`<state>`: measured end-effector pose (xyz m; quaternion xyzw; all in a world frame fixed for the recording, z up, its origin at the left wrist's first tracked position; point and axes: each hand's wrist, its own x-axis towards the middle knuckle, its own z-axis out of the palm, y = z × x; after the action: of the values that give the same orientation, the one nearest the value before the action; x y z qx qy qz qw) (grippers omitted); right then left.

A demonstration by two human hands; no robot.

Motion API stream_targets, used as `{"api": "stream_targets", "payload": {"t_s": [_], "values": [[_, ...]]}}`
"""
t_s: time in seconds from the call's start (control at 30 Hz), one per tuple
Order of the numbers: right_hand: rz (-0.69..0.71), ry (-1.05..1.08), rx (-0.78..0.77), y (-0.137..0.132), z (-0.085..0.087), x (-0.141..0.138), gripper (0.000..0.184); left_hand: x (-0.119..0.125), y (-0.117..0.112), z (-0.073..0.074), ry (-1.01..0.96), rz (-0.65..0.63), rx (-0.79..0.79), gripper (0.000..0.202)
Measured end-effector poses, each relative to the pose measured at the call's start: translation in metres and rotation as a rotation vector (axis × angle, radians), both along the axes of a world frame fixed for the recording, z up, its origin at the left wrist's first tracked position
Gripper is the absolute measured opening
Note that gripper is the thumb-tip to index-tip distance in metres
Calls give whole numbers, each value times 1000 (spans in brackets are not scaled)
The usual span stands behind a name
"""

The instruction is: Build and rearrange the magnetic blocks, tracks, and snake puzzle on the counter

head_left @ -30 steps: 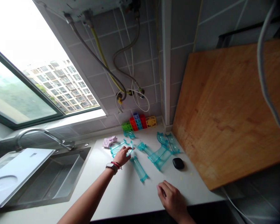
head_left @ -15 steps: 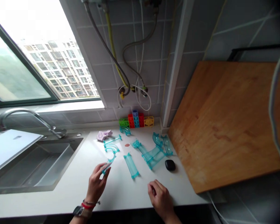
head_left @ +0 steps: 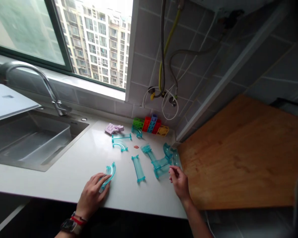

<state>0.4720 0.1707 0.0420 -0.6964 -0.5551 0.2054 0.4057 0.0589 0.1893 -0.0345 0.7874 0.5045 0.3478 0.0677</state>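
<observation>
My left hand [head_left: 94, 190] is closed on a curved, see-through teal track piece [head_left: 111, 171], low over the left part of the white counter. My right hand [head_left: 180, 182] is at the counter's right side with its fingers pinched together. Its fingertips are beside the joined teal track pieces [head_left: 161, 163]; whether they touch these or hold something small, I cannot tell. Between my hands lies a straight teal track piece [head_left: 139, 169]. Farther back rest another straight piece [head_left: 121, 136] and a curved piece [head_left: 120, 145].
A lilac plastic piece [head_left: 113, 128] and a row of coloured blocks [head_left: 151, 125] are at the back. A small reddish piece [head_left: 136, 147] lies mid-counter. The sink [head_left: 64, 145] with its faucet [head_left: 46, 82] is left; a wooden board [head_left: 238, 155] leans at right.
My left hand has drawn the curved piece toward the front edge, away from the other curved piece. My right hand has moved forward to the joined pieces, and the black case is now hidden. The view has tilted.
</observation>
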Motion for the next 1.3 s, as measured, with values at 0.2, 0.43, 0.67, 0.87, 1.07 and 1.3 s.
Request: {"api": "stream_targets", "payload": {"t_s": [0.2, 0.43, 0.67, 0.87, 1.07, 1.3], "values": [[-7, -289, -109, 87, 25, 22, 40, -2, -3, 1, 22, -11, -10, 31], [-97, -574, -387, 154, 12, 18, 34, -3, -5, 2, -15, -2, -14, 29], [-140, -711, -587, 161, 6, 18, 32, -6, -7, 0, -6, -19, -38, 30], [-134, -760, -597, 151, -1, 24, 30, -6, -5, -2, -17, -27, -40, 30], [-89, -734, -538, 148, -8, 28, 30, -6, -5, -5, -6, -27, -38, 30], [-117, -644, -251, 132, -3, 31, 25, -5, -7, -3, 8, -22, -38, 30]]}}
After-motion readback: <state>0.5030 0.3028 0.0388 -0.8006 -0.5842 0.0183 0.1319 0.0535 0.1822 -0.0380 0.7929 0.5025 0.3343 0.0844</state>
